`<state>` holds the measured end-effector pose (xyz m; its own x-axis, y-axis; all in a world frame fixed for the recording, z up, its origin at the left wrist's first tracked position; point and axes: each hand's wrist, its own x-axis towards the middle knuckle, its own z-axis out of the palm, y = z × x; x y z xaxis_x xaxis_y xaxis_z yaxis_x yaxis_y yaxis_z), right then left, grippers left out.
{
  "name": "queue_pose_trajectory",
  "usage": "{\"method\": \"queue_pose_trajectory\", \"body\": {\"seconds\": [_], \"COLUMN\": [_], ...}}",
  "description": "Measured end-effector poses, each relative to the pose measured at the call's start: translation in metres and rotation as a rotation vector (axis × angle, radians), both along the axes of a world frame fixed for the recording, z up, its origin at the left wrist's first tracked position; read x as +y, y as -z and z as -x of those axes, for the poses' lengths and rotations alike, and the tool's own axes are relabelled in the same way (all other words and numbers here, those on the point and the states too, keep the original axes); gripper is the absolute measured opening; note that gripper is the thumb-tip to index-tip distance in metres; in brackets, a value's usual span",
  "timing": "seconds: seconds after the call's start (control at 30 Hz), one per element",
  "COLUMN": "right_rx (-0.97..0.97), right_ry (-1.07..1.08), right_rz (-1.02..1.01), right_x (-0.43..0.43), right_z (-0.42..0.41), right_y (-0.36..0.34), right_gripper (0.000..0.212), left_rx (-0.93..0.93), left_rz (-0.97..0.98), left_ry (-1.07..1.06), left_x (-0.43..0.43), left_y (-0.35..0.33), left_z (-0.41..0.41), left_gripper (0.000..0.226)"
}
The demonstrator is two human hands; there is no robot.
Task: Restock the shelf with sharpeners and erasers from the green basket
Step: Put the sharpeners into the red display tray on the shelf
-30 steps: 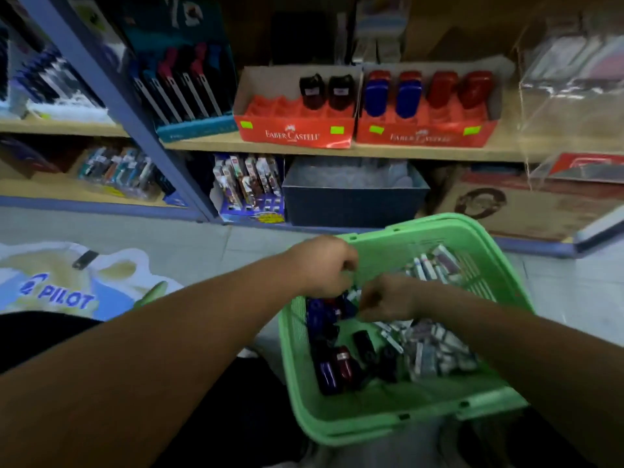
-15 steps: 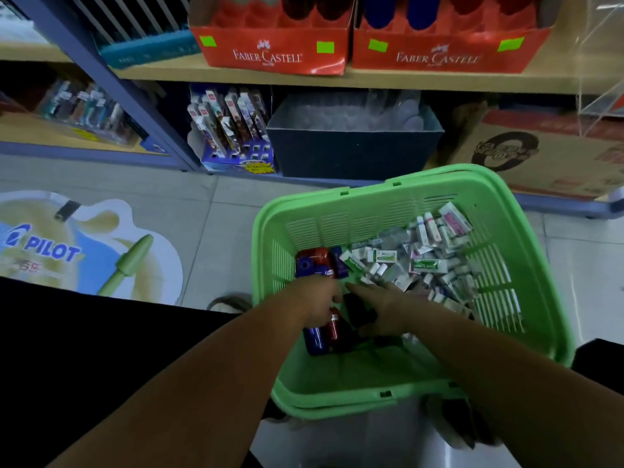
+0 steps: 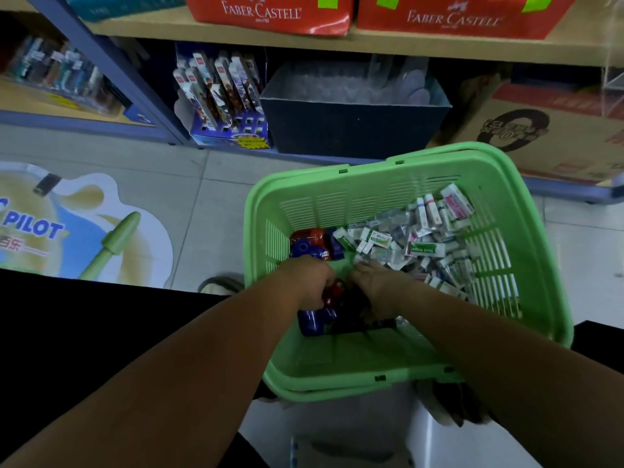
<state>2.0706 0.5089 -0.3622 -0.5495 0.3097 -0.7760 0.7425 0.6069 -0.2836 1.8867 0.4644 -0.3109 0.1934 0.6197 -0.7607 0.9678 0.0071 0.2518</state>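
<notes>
The green basket [image 3: 371,165] stands in front of me, tilted. A heap of small boxed erasers [image 3: 422,238] fills its right and far side. Red and blue sharpeners [image 3: 309,243] lie at its left wall. My left hand [image 3: 309,282] reaches in, fingers curled round a red sharpener [image 3: 334,292], with a blue sharpener [image 3: 312,320] right below it. My right hand [image 3: 378,285] is bent down over a black sharpener [image 3: 351,309] next to it; the hand hides most of that one. Two red Faber-Castell display boxes [image 3: 270,11] [image 3: 452,16] sit on the wooden shelf [image 3: 371,47] above.
Under the shelf stand a dark blue bin [image 3: 351,130], a pen display [image 3: 223,96] and a cardboard box [image 3: 540,136]. A blue shelf upright [image 3: 111,69] slants at the left. A Pilot floor sticker [image 3: 67,231] lies on the tiles. The basket rests on something white [image 3: 337,430].
The view has dipped down toward the basket. Both hands have moved from the basket's middle to the sharpeners near its front left; over the last half second they hardly shifted.
</notes>
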Motion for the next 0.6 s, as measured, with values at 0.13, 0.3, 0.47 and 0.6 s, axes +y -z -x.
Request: {"method": "queue_pose_trajectory", "body": {"seconds": [0.13, 0.3, 0.47, 0.6], "right_rx": [-0.032, -0.009, 0.008, 0.028], "right_ry": [-0.065, -0.069, -0.003, 0.111], "right_rz": [-0.045, -0.050, 0.002, 0.067], "right_x": [0.001, 0.003, 0.006, 0.011], "right_z": [0.002, 0.002, 0.001, 0.003], "right_y": [-0.004, 0.003, 0.003, 0.005], "right_gripper": [0.098, 0.091, 0.071, 0.056], "left_rx": [-0.009, -0.045, -0.059, -0.060], "left_rz": [0.001, 0.021, 0.064, 0.067], "left_ry": [-0.007, -0.060, -0.096, -0.128], "left_x": [0.001, -0.001, 0.001, 0.003], "left_y": [-0.001, 0.001, 0.005, 0.006], "left_z": [0.000, 0.001, 0.001, 0.000], "left_gripper": [0.044, 0.046, 0.047, 0.046]}}
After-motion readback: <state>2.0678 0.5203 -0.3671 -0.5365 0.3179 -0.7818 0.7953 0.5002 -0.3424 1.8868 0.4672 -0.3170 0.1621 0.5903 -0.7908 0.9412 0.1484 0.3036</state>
